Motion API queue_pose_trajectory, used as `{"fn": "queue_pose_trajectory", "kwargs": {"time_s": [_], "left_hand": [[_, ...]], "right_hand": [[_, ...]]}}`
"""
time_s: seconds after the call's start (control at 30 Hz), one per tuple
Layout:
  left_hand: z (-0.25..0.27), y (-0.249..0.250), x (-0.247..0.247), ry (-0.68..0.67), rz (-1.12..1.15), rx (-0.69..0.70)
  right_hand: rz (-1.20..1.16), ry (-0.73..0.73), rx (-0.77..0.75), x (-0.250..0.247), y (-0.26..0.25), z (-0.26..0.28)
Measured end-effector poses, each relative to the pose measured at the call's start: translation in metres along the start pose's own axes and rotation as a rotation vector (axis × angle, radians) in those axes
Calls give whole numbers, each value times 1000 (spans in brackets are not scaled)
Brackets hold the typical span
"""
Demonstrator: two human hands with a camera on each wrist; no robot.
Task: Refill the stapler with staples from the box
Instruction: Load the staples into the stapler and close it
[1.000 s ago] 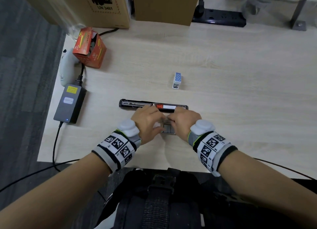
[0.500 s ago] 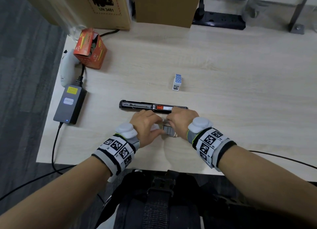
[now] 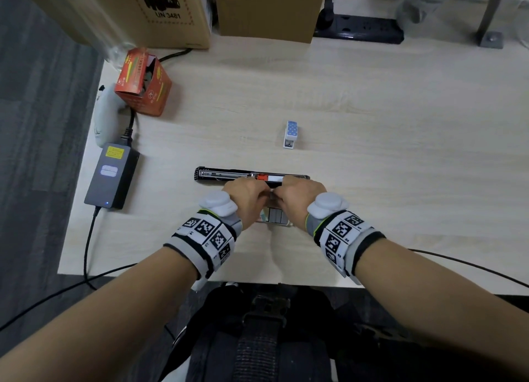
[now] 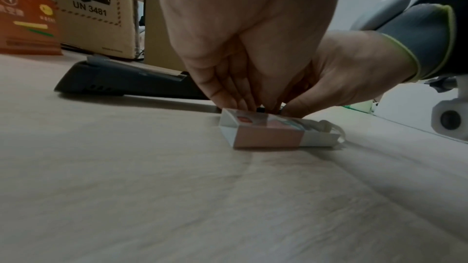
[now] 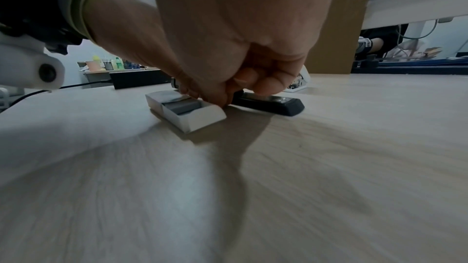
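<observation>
Grey staples [image 3: 276, 216] in the box [image 4: 268, 134]: your left hand [image 3: 248, 196] and right hand [image 3: 297, 196] pinch at a strip; whether it's gripped, I cannot tell. Next, lift it into the stapler [image 3: 229, 175].

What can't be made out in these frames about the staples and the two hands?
- Fingertip contact at the small white staple box: the left hand and right hand cover it in the head view; whether a strip is pinched is unclear.
- Long black opened stapler: the hands hide its near edge, and its channel is too small to judge.
- Wrist views: foreground table blurred.
</observation>
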State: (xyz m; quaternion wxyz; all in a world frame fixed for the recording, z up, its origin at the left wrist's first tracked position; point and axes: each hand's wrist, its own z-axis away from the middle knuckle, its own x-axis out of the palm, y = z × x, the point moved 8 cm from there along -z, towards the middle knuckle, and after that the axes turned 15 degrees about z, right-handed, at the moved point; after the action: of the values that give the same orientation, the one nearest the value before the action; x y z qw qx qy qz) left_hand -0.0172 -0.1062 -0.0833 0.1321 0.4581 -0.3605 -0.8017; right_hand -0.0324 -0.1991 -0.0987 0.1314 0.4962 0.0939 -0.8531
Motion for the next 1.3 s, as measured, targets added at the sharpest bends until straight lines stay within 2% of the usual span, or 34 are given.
{"fn": "queue_pose_trajectory", "kwargs": {"time_s": [0.13, 0.27, 0.37, 0.57, 0.77, 0.83, 0.87, 0.97, 1.07, 1.17, 1.3], "left_hand": [[3, -5, -3, 29, 111, -46], [2, -6, -13, 149, 530, -166], [-2, -2, -15, 136, 715, -241], [-11, 1, -6, 99, 932, -336], [-14, 12, -8, 135, 1040, -364], [-17, 13, -9, 150, 1006, -339], [-20, 11, -14, 180, 906, -292], [-22, 15, -26, 234, 388, -46], [-24, 17, -15, 139, 36, 100], [-28, 15, -5, 78, -35, 115], [-31, 14, -5, 87, 5, 107]], "right_hand": [[-48, 8, -5, -4, 1, 4], [-235, 154, 49, -22, 13, 20], [-312, 247, 47, -33, 18, 30], [-362, 373, 77, -40, 30, 40], [-371, 385, 98, -40, 42, 37], [-380, 384, 101, -42, 46, 36], [-384, 388, 113, -42, 50, 35], [-374, 399, 174, -41, 64, 34], [-323, 353, 172, -34, 66, 32], [-292, 301, 153, -29, 61, 30], [-266, 260, 153, -27, 58, 25]]}}
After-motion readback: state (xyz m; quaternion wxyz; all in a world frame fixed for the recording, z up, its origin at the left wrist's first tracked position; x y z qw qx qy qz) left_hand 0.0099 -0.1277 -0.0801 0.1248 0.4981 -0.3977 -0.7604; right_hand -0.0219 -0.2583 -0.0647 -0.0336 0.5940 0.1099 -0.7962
